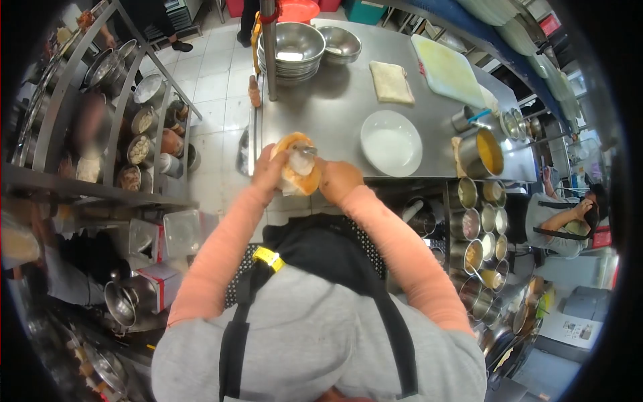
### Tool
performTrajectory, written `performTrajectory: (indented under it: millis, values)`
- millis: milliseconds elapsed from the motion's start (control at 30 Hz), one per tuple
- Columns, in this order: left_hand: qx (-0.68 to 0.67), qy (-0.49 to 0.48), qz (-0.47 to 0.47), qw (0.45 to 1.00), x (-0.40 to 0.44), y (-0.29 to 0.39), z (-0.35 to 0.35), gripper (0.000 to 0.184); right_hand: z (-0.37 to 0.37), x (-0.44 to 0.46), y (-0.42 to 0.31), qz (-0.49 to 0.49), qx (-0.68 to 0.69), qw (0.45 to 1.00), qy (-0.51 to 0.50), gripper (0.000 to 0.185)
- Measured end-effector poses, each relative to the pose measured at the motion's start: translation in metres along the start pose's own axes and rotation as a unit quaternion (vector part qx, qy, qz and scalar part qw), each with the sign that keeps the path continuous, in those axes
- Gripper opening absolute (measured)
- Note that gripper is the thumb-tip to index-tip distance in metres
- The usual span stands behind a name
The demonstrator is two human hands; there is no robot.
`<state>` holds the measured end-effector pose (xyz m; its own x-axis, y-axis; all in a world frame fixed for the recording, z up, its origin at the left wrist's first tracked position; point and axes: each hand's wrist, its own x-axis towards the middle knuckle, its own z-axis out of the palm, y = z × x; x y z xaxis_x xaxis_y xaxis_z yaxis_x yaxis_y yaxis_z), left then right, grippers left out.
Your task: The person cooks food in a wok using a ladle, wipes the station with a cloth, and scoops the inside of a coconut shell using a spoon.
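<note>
Close in front of my body, my left hand (268,171) is wrapped round the left side of an orange-rimmed bowl (292,179) with something whitish inside. My right hand (339,179) is closed at the bowl's right side, on a metal utensil (305,148) whose end reaches over the opening. The contents are too small to make out clearly. To the right of my hands, a white plate (391,143) lies on the steel table (335,114). Behind it is a folded cream cloth (392,82).
Stacked steel bowls (292,50) stand by a post (269,60) at the table's back left. A cutting board (447,70) and a pot of yellow liquid (490,151) are at right. Shelving with pots (114,100) stands left; a person (562,221) is far right.
</note>
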<state>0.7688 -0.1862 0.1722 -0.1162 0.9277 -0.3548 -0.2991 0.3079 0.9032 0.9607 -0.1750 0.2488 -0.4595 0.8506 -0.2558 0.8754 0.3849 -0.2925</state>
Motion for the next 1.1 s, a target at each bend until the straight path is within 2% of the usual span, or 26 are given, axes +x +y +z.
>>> performTrajectory:
  millis: [67,167,267,367,467,567,667,700,767,867,967,1100]
  values:
    - [0.011,0.029,0.025,0.999,-0.005,-0.009,0.003,0.046,0.002,-0.005,-0.009,0.015,0.005,1.000,-0.006,0.047]
    - [0.069,0.090,0.053,0.992,-0.010,-0.023,0.007,0.063,0.002,-0.024,-0.019,0.028,0.012,0.999,-0.010,0.036]
    - [0.025,0.115,0.044,0.992,-0.014,-0.024,0.012,0.056,0.019,-0.030,-0.015,0.026,0.015,1.000,-0.003,0.040]
    - [-0.038,0.050,-0.024,0.998,-0.020,-0.016,0.011,0.076,0.007,-0.025,-0.019,0.010,0.041,0.997,0.062,0.041]
    - [-0.077,0.056,-0.039,0.995,-0.017,-0.022,0.014,0.082,0.027,-0.019,-0.015,0.033,0.042,0.999,0.012,0.043]
    - [-0.036,0.154,0.014,0.987,-0.010,-0.041,0.017,0.079,0.023,-0.029,-0.010,0.009,0.052,0.998,0.018,0.046]
    - [-0.002,0.156,0.025,0.987,-0.020,-0.031,0.022,0.082,0.028,-0.028,-0.001,0.023,0.056,0.995,0.074,0.047]
    - [0.024,0.155,0.036,0.987,-0.025,-0.020,0.029,0.082,0.030,-0.028,0.002,-0.006,0.039,0.995,0.097,0.049]
    - [0.075,0.154,0.058,0.984,-0.034,-0.001,0.041,0.082,0.028,-0.023,0.003,-0.004,0.011,0.995,0.098,0.051]
    - [0.196,0.171,0.090,0.961,-0.022,-0.013,0.041,0.079,0.026,-0.017,0.000,0.011,-0.003,0.996,0.087,0.054]
    - [0.241,0.191,0.112,0.945,-0.019,-0.020,0.043,0.076,0.025,-0.025,-0.005,0.034,0.024,0.998,0.036,0.051]
    - [0.215,0.191,0.113,0.951,-0.021,-0.019,0.044,0.074,0.008,-0.031,-0.001,0.013,0.071,0.997,0.009,0.042]
